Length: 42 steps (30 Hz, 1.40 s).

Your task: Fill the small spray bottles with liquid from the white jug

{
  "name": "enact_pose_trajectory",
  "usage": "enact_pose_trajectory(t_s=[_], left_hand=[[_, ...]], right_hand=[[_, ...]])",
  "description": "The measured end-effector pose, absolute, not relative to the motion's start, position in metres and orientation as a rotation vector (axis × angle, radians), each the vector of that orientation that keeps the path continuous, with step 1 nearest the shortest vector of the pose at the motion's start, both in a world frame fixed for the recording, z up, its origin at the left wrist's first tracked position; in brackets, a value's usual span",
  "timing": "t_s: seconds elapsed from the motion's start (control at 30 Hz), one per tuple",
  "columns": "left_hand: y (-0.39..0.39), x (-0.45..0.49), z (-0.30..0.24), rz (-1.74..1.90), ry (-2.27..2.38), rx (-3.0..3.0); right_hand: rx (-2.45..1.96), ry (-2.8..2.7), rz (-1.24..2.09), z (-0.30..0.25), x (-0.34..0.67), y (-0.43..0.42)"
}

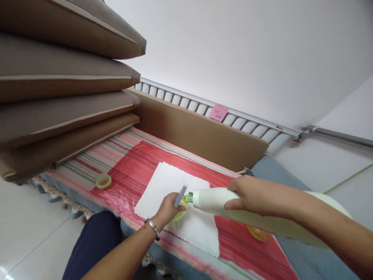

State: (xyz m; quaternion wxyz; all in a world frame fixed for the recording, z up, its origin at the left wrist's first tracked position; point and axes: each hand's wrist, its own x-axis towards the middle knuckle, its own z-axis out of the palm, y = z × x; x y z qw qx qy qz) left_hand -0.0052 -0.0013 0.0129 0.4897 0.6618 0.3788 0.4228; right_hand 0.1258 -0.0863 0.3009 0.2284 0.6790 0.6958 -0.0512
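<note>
My left hand is closed around a small see-through yellow-green container, partly hidden by the fingers. A narrow grey piece with a pale tip sticks up from the same hand; its kind is unclear. From above, my right hand grips a large pale green bottle lying nearly level. Its green spout points left, right at the small container's mouth; I cannot tell whether liquid flows. Beneath both hands is a white cloth with zigzag edges.
A red striped cover lies under the white cloth. To the left sit a round yellowish lid-like object and stacked brown cushions. An orange-yellow object shows below the bottle. Behind stand a brown board and a radiator.
</note>
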Motion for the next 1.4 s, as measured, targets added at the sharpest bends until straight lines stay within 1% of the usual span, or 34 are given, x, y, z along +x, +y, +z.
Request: enact_pose_trajectory(t_s=[0.5, 1.23, 1.4], left_hand=[[-0.002, -0.006, 0.014, 1.03, 0.924, 1.605], [0.0, -0.004, 0.009, 1.048, 0.911, 1.603], [-0.001, -0.004, 0.01, 1.05, 0.909, 1.61]], right_hand=[[1.874, 1.872, -0.1, 0.304, 0.11, -0.085], [1.784, 1.854, 0.128, 0.298, 0.084, -0.094], [1.762, 1.857, 0.133, 0.297, 0.079, -0.095]])
